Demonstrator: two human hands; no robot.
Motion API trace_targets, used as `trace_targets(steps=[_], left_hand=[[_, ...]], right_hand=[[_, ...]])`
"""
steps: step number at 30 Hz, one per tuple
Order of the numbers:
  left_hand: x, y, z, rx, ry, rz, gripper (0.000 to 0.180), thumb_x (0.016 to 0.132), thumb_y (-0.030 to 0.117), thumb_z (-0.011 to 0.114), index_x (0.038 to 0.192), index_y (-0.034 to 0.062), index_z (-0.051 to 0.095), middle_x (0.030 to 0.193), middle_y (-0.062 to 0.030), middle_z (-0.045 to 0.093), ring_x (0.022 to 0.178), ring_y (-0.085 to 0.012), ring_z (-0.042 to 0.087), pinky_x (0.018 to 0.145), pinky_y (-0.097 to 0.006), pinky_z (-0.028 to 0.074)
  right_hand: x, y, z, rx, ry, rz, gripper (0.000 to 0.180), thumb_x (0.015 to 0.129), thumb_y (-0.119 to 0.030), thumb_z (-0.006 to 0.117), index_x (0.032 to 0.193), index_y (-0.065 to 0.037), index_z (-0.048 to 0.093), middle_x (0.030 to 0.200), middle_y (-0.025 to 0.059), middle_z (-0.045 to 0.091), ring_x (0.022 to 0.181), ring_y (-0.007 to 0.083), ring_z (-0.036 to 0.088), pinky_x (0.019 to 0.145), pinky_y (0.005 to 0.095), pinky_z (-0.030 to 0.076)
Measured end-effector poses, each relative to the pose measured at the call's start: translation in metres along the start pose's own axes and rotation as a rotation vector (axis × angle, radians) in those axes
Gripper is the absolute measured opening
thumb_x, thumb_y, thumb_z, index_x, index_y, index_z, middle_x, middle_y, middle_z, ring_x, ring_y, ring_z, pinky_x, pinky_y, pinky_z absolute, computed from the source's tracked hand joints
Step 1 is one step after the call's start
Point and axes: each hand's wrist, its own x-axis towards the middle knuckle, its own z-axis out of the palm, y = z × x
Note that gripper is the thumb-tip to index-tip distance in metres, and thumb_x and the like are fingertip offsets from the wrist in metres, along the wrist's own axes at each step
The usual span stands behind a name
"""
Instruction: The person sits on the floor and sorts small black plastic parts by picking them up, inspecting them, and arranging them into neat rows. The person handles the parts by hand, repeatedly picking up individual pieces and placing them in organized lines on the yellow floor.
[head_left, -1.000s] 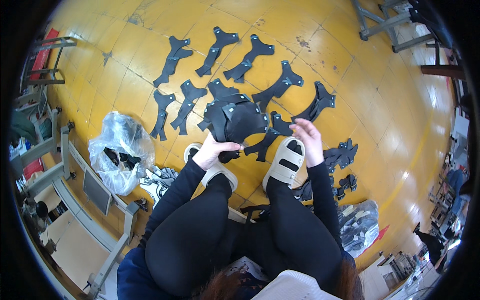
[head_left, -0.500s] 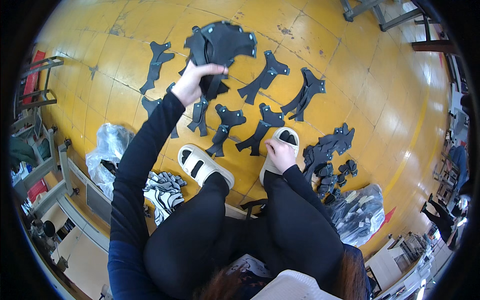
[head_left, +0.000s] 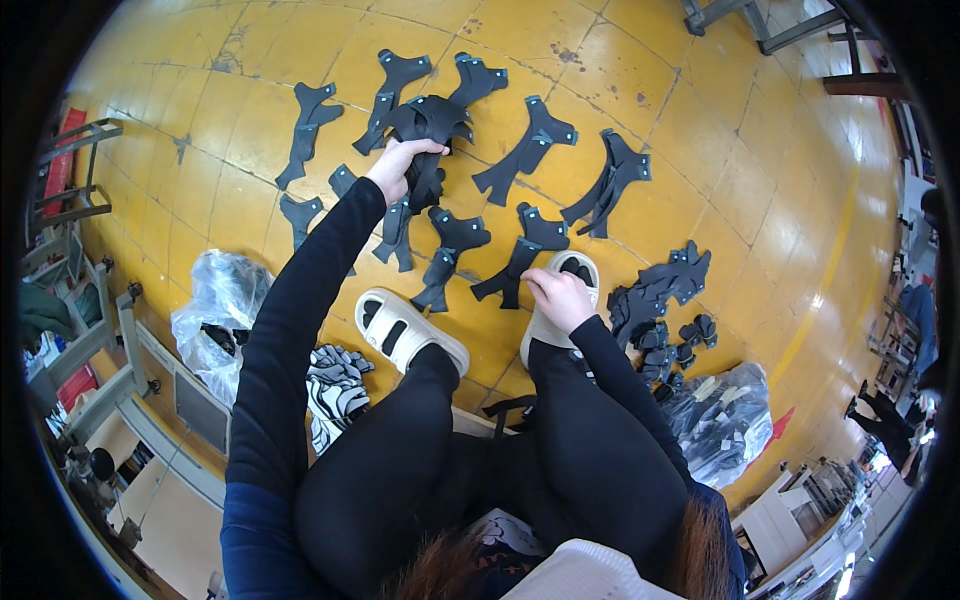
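My left hand [head_left: 398, 167] is closed round a bundle of black Y-shaped fabric pieces [head_left: 430, 120] and holds it over the floor. Around it lie several similar black pieces in loose rows, among them one at the far side [head_left: 478, 80], one to the right [head_left: 530, 145] and one to the left [head_left: 306, 130]; small pale marks show on their ends. Over my right sandal [head_left: 540, 325] is my right hand [head_left: 562, 300], its fingers pinched together beside a near black piece [head_left: 525, 250]. Whether anything is in that pinch is hidden.
A heap of black pieces [head_left: 660, 285] and small black bundles [head_left: 655, 355] sit at right, by a filled clear plastic bag [head_left: 720, 420]. On the left are another plastic bag [head_left: 220, 300], black-and-white patterned cloth [head_left: 338, 390] and metal frames [head_left: 130, 350]. My left sandal [head_left: 410, 340] is between.
My left hand has come lower and slightly right with the bundle, which now hangs differently. Pieces at the far side that it covered are now visible. My right hand has shifted slightly left.
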Motion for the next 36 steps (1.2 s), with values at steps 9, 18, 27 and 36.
trace_targets(steps=[9,18,27,36], left_hand=[[-0.09,0.003,0.023,-0.032,-0.162,0.273,0.034,0.077,-0.004,0.061,0.112,-0.001,0.059,0.103,-0.0082,0.066,0.091,-0.0151,0.062,0.083,-0.029,0.049],[-0.146,-0.028,0.038,-0.04,-0.299,0.135,0.043,0.076,-0.005,0.062,0.118,0.0004,0.055,0.108,-0.0106,0.064,0.09,-0.0157,0.062,0.085,-0.029,0.048],[-0.142,-0.043,0.041,-0.023,-0.374,0.036,0.041,0.076,-0.005,0.064,0.115,0.0006,0.056,0.103,-0.0089,0.065,0.087,-0.0155,0.062,0.083,-0.028,0.049],[-0.144,-0.065,0.048,-0.057,-0.362,0.01,0.045,0.078,-0.004,0.068,0.12,0.0015,0.053,0.109,-0.0091,0.063,0.092,-0.0179,0.064,0.084,-0.029,0.051]], right_hand=[[0.02,-0.029,-0.036,0.278,0.091,0.044,0.011,0.085,-0.011,0.058,0.094,-0.006,0.064,0.084,0.0106,0.066,0.074,0.0273,0.064,0.065,0.0341,0.05],[0.056,-0.063,-0.085,0.892,0.235,0.162,0.03,0.092,-0.008,0.055,0.122,-0.002,0.053,0.103,0.0035,0.06,0.076,0.0068,0.05,0.073,0.0216,0.044],[0.061,-0.072,-0.098,0.891,0.286,0.106,0.04,0.089,-0.008,0.06,0.127,-0.005,0.051,0.113,0.0062,0.058,0.083,0.0101,0.054,0.079,0.0241,0.046],[0.047,-0.062,-0.082,0.745,0.358,0.056,0.013,0.079,-0.003,0.067,0.089,-0.002,0.059,0.103,0.0038,0.059,0.09,0.0109,0.052,0.08,0.025,0.04]])
